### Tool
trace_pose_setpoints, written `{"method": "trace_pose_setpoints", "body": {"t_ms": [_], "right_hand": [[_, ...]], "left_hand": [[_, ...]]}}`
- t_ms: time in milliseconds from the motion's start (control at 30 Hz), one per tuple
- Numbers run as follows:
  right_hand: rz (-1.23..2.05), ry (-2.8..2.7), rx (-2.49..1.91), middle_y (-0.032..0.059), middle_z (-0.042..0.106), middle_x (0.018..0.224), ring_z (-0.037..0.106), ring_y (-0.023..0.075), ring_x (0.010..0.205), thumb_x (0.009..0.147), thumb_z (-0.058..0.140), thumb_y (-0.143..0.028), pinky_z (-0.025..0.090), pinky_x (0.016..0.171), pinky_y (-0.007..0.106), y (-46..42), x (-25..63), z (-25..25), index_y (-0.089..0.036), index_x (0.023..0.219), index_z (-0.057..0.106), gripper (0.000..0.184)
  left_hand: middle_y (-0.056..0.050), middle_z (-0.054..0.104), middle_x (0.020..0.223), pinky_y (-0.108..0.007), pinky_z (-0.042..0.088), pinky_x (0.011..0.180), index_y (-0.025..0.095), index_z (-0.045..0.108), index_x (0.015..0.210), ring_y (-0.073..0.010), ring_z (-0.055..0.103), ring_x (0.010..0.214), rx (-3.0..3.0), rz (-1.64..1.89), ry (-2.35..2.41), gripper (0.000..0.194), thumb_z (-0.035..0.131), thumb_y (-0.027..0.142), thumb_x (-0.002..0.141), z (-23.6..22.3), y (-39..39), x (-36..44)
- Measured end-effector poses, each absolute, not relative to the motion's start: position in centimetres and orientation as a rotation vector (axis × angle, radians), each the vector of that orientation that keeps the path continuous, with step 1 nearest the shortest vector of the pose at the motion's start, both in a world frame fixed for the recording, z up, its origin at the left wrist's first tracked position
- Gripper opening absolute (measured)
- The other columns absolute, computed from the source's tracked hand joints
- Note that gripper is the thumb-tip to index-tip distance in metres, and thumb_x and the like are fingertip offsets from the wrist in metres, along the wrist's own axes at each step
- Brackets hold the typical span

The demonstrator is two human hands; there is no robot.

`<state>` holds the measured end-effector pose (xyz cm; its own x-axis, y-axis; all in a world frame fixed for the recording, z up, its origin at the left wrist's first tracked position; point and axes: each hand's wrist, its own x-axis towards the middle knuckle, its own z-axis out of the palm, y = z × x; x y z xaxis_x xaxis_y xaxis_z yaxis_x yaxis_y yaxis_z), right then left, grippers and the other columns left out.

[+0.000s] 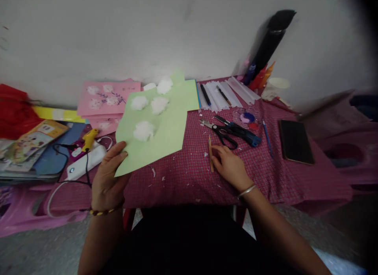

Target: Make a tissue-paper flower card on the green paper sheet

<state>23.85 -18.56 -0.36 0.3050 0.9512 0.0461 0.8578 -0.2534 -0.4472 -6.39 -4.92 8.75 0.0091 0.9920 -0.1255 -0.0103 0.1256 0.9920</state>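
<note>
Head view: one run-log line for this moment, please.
left hand: holding green sheet | right hand: touching tan stick | scissors: on tablecloth

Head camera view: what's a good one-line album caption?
Left hand holds a green sheet bearing white puffs; right hand touches a tan stick near scissors.

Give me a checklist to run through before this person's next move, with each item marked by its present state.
1. Left hand has hold of the green card: ok, gripped at its near left corner.
2. White tufts are firmly fixed to the card: cannot tell; they sit on it, but the bond is not visible.
3. Right hand is at the wooden stick: ok, fingers against it.
4. Tablecloth is free of scraps: not ok, white bits lie scattered.
5. Scissors are out of both hands: ok, lying beyond the right hand.
6. Yellow tool is switched off: cannot tell.
</note>
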Motion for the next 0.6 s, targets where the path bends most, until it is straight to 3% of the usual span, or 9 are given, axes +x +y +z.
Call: {"method": "trace_pose_setpoints", "body": {"t_ms": [133,233,333,500,600], "right_hand": [[0.345,-1.775,-2.234,0.0085,0.062,0.110,0.065,0.0211,0.083,0.093,0.049,-0.036,0.044,0.064,0.029,-18.4,23.5,0.3,-0.023,0.119,0.058,0.030],[0.346,-1.808,-2.276,0.0114,0.061,0.112,0.065,0.0208,0.079,0.091,0.047,-0.026,0.043,0.063,0.030,-18.2,23.7,0.6,-0.018,0.116,0.058,0.028],[0.344,-1.820,-2.287,0.0127,0.062,0.113,0.065,0.0211,0.081,0.086,0.047,-0.016,0.043,0.064,0.030,-18.3,24.2,0.7,-0.017,0.118,0.057,0.033],[0.360,-1.750,-2.327,0.0134,0.064,0.104,0.065,0.0207,0.078,0.082,0.043,-0.006,0.043,0.067,0.030,-19.2,25.6,0.7,-0.015,0.106,0.060,0.031],[0.390,-1.692,-2.302,0.0109,0.065,0.102,0.065,0.0200,0.083,0.081,0.043,-0.005,0.045,0.073,0.030,-20.0,26.5,0.5,-0.016,0.102,0.058,0.028]], "left_hand": [[0.003,0.070,0.080,-0.018,0.049,0.048,0.025,0.067,0.099,-0.0097,0.060,0.057,0.969,1.014,1.184,0.040,0.078,0.021,0.061,7.3,-5.2,-4.2],[0.003,0.066,0.070,-0.019,0.044,0.047,0.021,0.064,0.105,-0.0101,0.057,0.052,1.103,0.698,1.193,0.041,0.074,0.030,0.066,5.0,-6.0,-3.3],[0.004,0.061,0.064,-0.020,0.038,0.048,0.016,0.066,0.098,-0.0100,0.051,0.051,1.495,0.341,1.172,0.032,0.061,0.033,0.071,2.8,-6.5,-3.6],[-0.002,0.070,0.086,-0.026,0.048,0.068,0.017,0.069,0.091,-0.0157,0.061,0.076,1.998,0.195,1.077,0.029,0.046,0.026,0.074,1.4,-5.4,-5.0],[-0.002,0.072,0.087,-0.028,0.050,0.071,0.019,0.069,0.091,-0.0166,0.063,0.078,2.149,0.195,0.991,0.029,0.044,0.023,0.077,1.2,-4.6,-6.0]]}}
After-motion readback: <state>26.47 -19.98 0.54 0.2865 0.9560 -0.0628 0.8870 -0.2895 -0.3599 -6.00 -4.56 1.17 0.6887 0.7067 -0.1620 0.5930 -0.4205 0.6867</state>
